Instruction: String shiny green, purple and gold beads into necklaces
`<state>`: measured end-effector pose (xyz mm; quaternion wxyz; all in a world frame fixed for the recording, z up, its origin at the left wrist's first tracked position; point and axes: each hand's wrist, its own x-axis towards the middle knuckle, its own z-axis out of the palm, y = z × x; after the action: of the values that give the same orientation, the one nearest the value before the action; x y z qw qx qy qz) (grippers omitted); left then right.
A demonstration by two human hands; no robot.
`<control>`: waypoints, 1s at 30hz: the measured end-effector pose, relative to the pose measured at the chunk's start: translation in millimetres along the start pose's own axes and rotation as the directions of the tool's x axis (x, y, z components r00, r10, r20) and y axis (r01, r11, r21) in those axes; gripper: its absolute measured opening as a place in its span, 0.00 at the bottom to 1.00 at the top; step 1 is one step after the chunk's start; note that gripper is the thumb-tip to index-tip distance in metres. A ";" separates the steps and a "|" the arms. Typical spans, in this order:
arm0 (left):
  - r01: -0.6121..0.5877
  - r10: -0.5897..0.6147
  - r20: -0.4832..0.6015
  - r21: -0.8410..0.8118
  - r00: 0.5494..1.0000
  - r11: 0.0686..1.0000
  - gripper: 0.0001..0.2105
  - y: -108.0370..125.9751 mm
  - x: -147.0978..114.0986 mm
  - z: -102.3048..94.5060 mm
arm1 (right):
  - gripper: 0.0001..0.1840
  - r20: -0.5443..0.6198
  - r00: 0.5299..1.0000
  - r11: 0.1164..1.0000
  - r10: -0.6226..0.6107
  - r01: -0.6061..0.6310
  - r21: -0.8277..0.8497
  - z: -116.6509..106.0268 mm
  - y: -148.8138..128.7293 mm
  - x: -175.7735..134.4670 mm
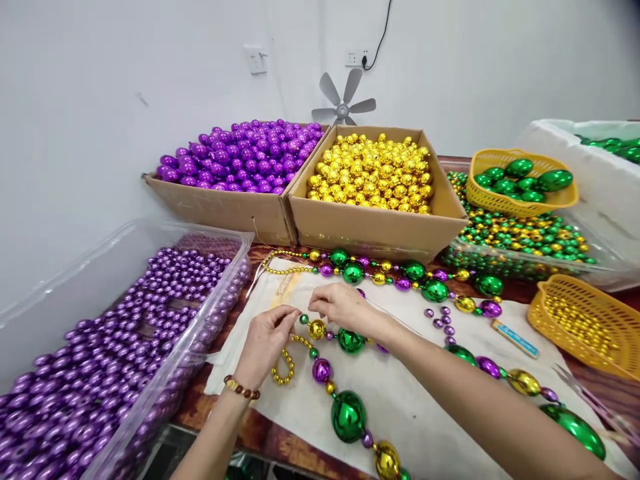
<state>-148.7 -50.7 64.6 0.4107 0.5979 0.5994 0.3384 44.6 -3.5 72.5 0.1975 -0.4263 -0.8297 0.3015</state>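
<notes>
My left hand [263,337], a beaded bracelet on its wrist, is closed in a pinch at the end of a bead string, right beside a small green bead [304,319]. A gold bead [317,329] and a large green bead [351,340] follow along that string. Just to the right, my right hand [340,307] is also pinched closed; whatever its fingertips hold is too fine to make out. Below the hands, small gold beads [283,380] curl in a loop and lead to a purple bead [322,370] and a big green bead [349,417], all on white cloth [425,420].
Cardboard boxes of purple balls [240,160] and gold balls [373,177] stand behind. A clear tub of purple beads [115,353] is at left. Yellow baskets [540,287], a blue-labelled knife [516,339], scissors [595,403] and a finished-looking bead strand [435,290] lie right and behind.
</notes>
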 end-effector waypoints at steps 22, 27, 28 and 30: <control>-0.192 0.165 0.273 0.078 0.948 0.978 0.10 29.2 3.1 -18.5 | 0.11 0.446 0.895 0.717 -0.010 -0.305 0.627 -6.8 17.0 19.7; -0.409 0.371 0.183 0.257 0.910 0.876 0.08 20.0 3.1 -10.7 | 0.09 0.515 0.856 0.711 -0.032 -0.343 0.614 -4.8 20.2 23.7; -0.420 0.386 0.173 0.263 0.906 0.868 0.08 18.7 2.9 -9.5 | 0.08 0.515 0.857 0.721 -0.023 -0.342 0.602 -3.7 20.6 23.7; -0.425 0.397 0.152 0.285 0.905 0.859 0.08 17.5 3.0 -8.2 | 0.08 0.487 0.873 0.751 0.012 -0.329 0.572 -2.3 21.0 23.4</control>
<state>-148.2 -46.1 83.6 0.2556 0.7835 0.4850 0.2926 45.2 26.1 61.8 0.1016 -0.3268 -0.6553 0.6734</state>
